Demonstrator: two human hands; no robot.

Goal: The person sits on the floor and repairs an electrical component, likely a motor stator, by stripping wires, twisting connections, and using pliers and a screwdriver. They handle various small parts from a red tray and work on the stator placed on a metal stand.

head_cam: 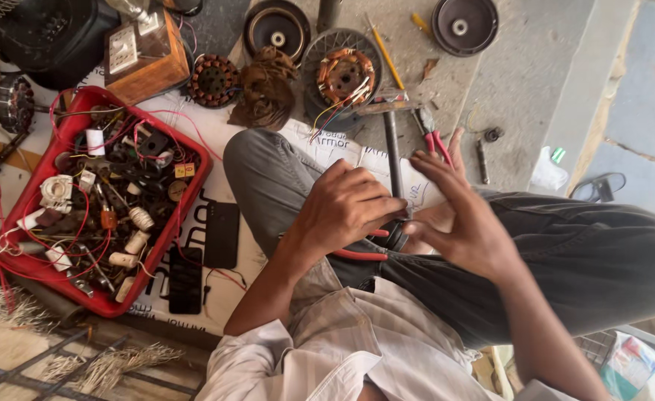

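Centrally, left hand (346, 204) grips red-handled steel pliers (361, 255) over the lap, handles running left-right beneath it; right hand (461, 215), fingers spread, holds nothing just beside; grey steel hammer (393, 152) lies beyond.

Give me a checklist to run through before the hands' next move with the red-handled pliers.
1. Left hand closed around the red-handled pliers: ok.
2. Plier jaws seated on something: cannot tell, hidden behind the fingers.
3. Right hand steadying the work: cannot tell, fingers spread beside the left hand.
4. Hammer within reach on the floor: ok.
5. Second pair of pliers at hand: ok, lying by the right fingertips.
6. Red tray of parts close by: ok.
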